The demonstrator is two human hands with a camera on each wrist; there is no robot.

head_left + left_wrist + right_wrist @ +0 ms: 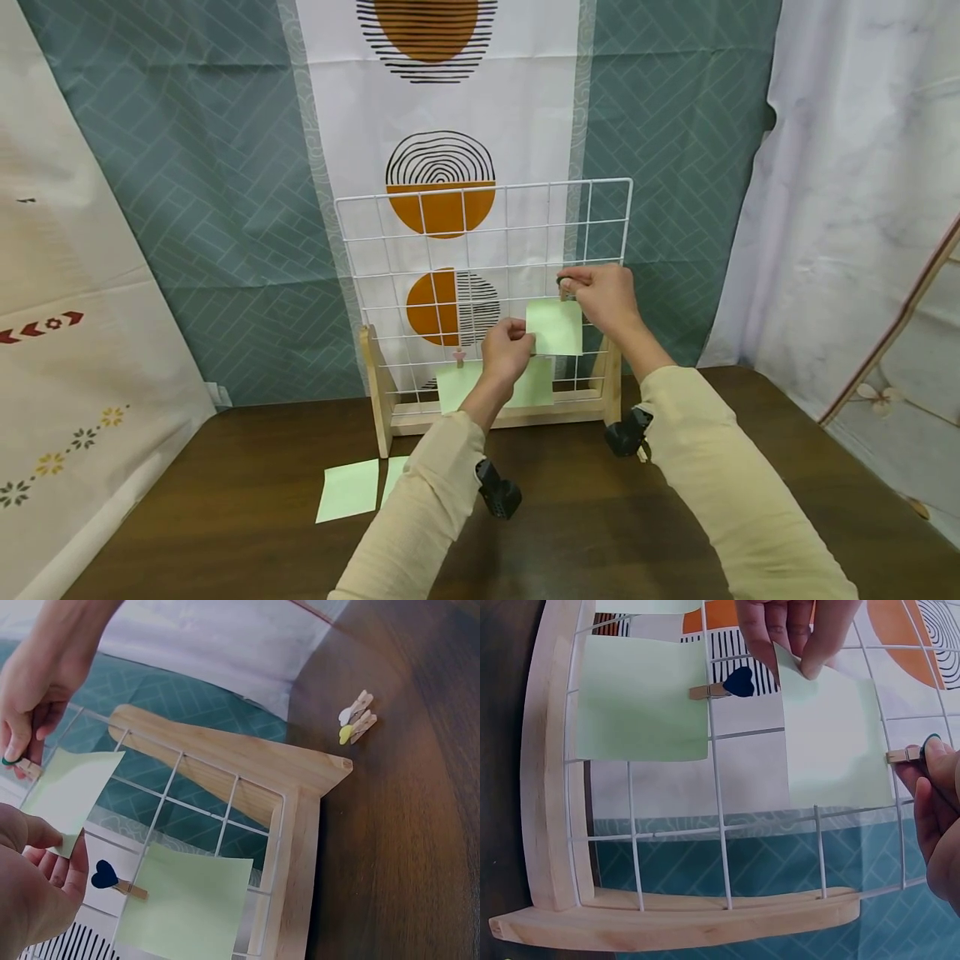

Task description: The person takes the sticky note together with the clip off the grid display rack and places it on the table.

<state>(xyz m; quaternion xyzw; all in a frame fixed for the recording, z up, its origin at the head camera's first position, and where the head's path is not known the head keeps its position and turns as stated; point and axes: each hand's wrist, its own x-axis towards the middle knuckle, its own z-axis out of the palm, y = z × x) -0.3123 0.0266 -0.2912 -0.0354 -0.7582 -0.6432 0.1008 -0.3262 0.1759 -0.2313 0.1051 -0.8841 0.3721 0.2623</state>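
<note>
A pale green paper square lies against the white wire grid. My left hand pinches its left edge between thumb and fingers. At the paper's top edge my right hand pinches a small wooden clothespin with a dark green top, its tip right at the edge. Lower on the grid hang two more green squares. One is held by a clothespin with a dark blue heart. The other, partly hidden behind my left forearm, has a pink-topped clothespin.
The grid stands in a wooden base on a dark brown table. Left of my left forearm lie two green squares, one whole, one partly covered. Two clothespins, white-topped and yellow-topped, lie beside the base. Patterned cloth hangs behind.
</note>
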